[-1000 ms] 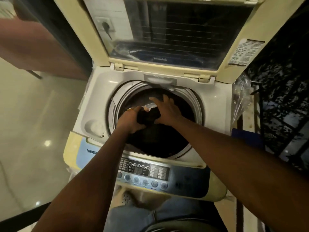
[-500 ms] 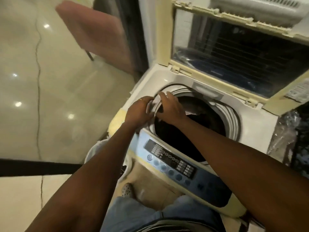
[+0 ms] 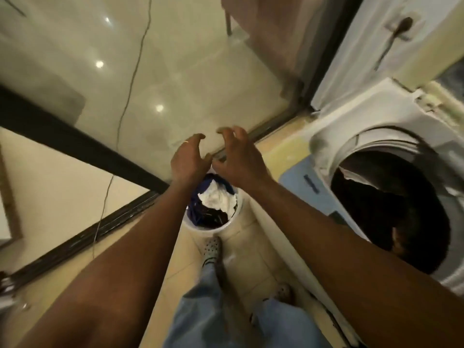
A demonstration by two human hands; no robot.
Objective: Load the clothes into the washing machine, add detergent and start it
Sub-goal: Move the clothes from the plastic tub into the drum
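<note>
Left hand (image 3: 188, 159): held out above the white bucket (image 3: 234, 223), fingers (image 3: 197, 138) curled and spread apart, holding nothing; a ring shows on one finger.
Right hand (image 3: 241, 160): just beside the left, thumbs nearly meeting; fingers (image 3: 231, 130) bent like a claw and apart, gripping nothing and touching nothing.
Clothes (image 3: 216, 199): white, blue and dark pieces heaped in the bucket, directly below both hands, on the tiled floor (image 3: 251, 249).
Washing machine (image 3: 356, 126): at the right, top opening uncovered; a dark load (image 3: 391, 212) lies inside the drum with a small pale scrap at its upper left edge.
Bucket position: near the machine's front left corner, just ahead of a spotted shoe (image 3: 212, 247).
Person: blue jeans (image 3: 221, 315) visible below the forearms.
Sharpness: blurred throughout, so fine detail on the fingertips cannot be told.
</note>
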